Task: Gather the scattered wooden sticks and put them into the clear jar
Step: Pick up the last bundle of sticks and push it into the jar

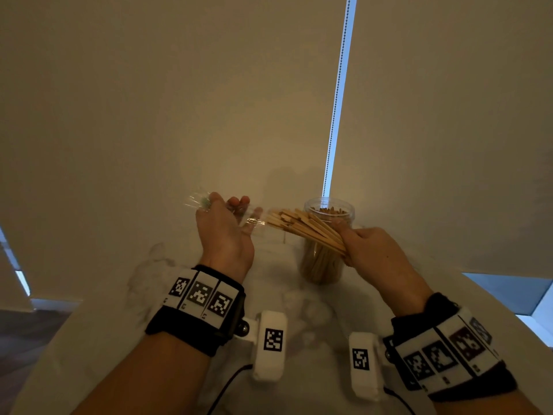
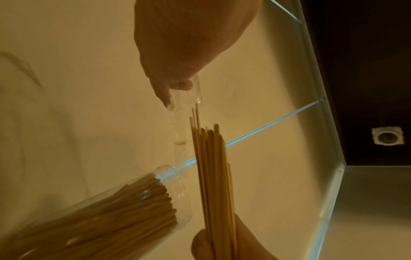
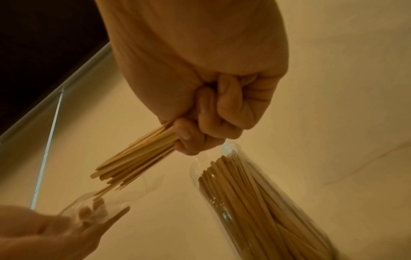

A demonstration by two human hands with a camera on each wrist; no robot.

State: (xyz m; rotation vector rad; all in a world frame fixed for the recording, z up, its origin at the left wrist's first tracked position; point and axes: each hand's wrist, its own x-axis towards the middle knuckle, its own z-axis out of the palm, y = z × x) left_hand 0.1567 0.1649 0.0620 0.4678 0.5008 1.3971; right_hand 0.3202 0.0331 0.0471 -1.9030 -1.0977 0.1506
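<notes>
Gripping a stick bundle (image 1: pixel 305 227) in my right hand (image 1: pixel 377 253) beside the jar (image 1: pixel 324 265); my left hand (image 1: pixel 223 232) holds clear wrap (image 1: pixel 251 220) at left.

Stick bundle (image 2: pixel 213 176) beside filled jar (image 2: pixel 111 216)

Black fabric wristbands (image 1: pixel 196 314) bearing white square-code panels; white boxy wrist cameras (image 1: pixel 270 345) with thin black cables (image 1: pixel 224 387).

Dim warm light; wrist views soft, noisy; wide-angle bending at edges.
</notes>
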